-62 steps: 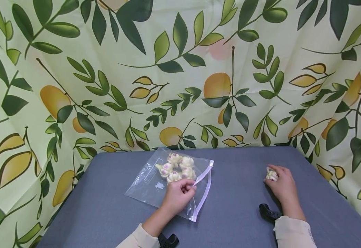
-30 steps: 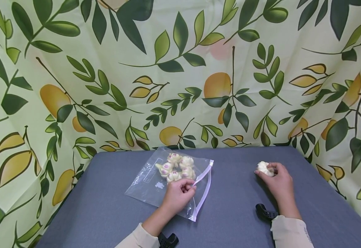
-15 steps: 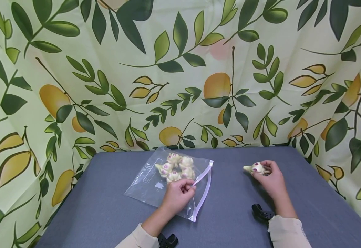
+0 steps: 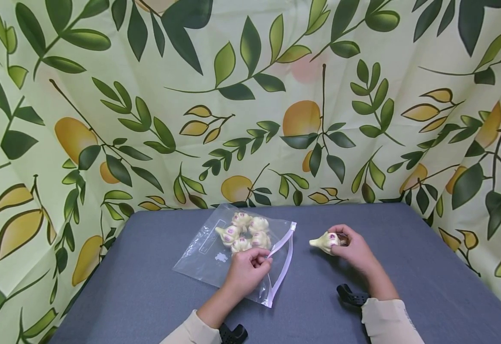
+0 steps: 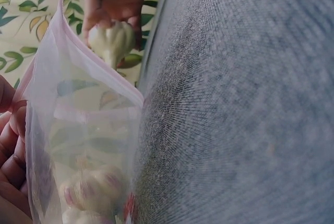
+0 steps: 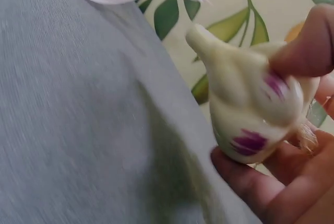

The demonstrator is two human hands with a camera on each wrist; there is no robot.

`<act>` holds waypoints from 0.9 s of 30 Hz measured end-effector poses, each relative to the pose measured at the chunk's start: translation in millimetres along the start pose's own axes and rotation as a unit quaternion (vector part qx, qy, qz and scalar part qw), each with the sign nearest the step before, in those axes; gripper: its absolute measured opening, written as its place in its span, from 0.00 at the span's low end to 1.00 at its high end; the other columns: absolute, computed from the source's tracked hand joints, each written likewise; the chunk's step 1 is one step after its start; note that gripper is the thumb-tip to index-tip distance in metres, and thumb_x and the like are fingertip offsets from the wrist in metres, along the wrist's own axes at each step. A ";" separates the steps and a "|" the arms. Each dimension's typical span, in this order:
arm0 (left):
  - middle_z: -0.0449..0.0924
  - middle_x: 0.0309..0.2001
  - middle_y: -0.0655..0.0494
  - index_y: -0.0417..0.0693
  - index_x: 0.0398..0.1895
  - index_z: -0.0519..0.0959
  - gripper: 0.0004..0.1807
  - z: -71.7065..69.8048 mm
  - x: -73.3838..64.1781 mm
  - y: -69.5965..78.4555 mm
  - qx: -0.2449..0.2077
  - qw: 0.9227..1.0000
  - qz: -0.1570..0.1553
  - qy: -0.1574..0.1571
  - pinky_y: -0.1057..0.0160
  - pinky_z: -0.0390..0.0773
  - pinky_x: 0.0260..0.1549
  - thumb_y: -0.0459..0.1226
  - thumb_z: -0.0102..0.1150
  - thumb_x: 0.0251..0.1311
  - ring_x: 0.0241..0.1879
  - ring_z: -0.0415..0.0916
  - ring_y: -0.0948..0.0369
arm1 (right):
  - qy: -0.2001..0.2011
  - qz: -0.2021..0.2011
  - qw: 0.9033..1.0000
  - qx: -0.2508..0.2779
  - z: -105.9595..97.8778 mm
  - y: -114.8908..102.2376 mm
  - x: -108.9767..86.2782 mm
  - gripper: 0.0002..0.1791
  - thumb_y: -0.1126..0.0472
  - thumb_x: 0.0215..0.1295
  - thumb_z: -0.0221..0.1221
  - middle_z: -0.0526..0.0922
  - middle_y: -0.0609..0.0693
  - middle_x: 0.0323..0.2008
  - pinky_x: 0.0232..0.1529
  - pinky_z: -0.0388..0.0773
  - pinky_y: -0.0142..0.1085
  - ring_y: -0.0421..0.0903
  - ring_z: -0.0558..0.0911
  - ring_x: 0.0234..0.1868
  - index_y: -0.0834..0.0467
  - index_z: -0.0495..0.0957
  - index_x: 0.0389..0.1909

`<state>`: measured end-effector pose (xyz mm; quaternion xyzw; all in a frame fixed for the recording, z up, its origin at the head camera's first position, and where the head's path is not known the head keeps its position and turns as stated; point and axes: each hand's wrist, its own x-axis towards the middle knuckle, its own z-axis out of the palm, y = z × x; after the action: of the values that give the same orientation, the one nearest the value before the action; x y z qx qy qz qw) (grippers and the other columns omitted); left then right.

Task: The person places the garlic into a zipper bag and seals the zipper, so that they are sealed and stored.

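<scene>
My left hand [image 4: 248, 272] pinches the upper edge of a clear zip bag [image 4: 207, 260] and holds its pink-rimmed mouth apart, facing right. Inside the bag several white garlic bulbs [image 4: 230, 235] with purple marks lie in a ring. To the right, my right hand [image 4: 355, 251] grips one more garlic bulb [image 4: 327, 242] by its root end, with the stem pointing left toward the bag. In the right wrist view, thumb and fingers hold that bulb [image 6: 245, 98] above the table, its shadow below. The left wrist view shows the bag's mouth [image 5: 99, 65] gaping, with the held bulb beyond it.
A grey cloth-covered table [image 4: 147, 286] lies under everything. Behind it hangs a curtain [image 4: 250, 119] printed with leaves and fruit. Black straps with a small device [image 4: 353, 295] sit at each wrist. The white slider [image 4: 293, 226] is at the far end of the bag's zip.
My right hand has carried the garlic bulb leftward from the table's right side toward the bag, and the bulb has turned so its stem points left. The left hand and bag have stayed put.
</scene>
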<state>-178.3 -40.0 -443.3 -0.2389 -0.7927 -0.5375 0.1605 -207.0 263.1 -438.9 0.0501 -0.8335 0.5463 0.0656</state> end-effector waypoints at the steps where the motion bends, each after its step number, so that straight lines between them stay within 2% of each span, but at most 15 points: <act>1: 0.80 0.20 0.56 0.34 0.33 0.84 0.06 -0.1 0.1 0.2 0.000 1.000 0.000 0.001 0.72 0.73 0.18 0.26 0.64 0.50 0.19 0.67 0.76 | -0.010 -0.003 1.000 0.012 2.6 -1.0 -0.1 0.23 0.73 0.49 0.61 0.79 0.59 0.44 0.35 0.75 0.30 0.39 0.76 0.35 0.66 0.73 0.50; 6: 0.79 0.20 0.56 0.35 0.32 0.84 0.06 -0.2 0.2 0.7 0.002 1.000 0.001 0.003 0.72 0.73 0.18 0.26 0.64 0.50 0.19 0.67 0.76 | -0.075 -0.016 0.996 0.049 14.8 -6.7 -1.7 0.23 0.73 0.48 0.60 0.79 0.59 0.41 0.36 0.77 0.32 0.42 0.79 0.35 0.67 0.73 0.49; 12: 0.80 0.20 0.55 0.34 0.33 0.84 0.06 -0.7 0.5 2.3 0.003 1.000 0.001 0.001 0.71 0.74 0.18 0.27 0.64 0.50 0.19 0.67 0.76 | -0.126 -0.032 0.991 0.030 28.8 -16.6 -2.9 0.21 0.65 0.55 0.66 0.80 0.58 0.41 0.38 0.76 0.33 0.47 0.78 0.40 0.66 0.75 0.49; 19: 0.79 0.20 0.56 0.35 0.32 0.84 0.06 -0.1 0.9 1.8 0.004 1.000 0.004 0.001 0.71 0.74 0.18 0.26 0.64 0.50 0.19 0.67 0.76 | -0.153 -0.029 0.988 -0.001 46.6 -20.4 -3.0 0.21 0.57 0.57 0.69 0.81 0.53 0.39 0.31 0.75 0.34 0.45 0.80 0.35 0.61 0.76 0.50; 27: 0.79 0.20 0.57 0.37 0.32 0.85 0.05 -0.3 1.2 1.3 0.005 1.000 0.004 -0.001 0.72 0.73 0.18 0.26 0.64 0.50 0.19 0.68 0.75 | -0.153 -0.037 0.987 -0.030 69.7 -25.1 -4.6 0.24 0.53 0.55 0.71 0.82 0.51 0.32 0.22 0.73 0.32 0.40 0.76 0.23 0.57 0.77 0.51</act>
<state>-178.6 -39.6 -441.6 -0.2420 -0.7942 -0.5329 0.1634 -202.4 189.3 -444.5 0.1619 -0.8473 0.5041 -0.0408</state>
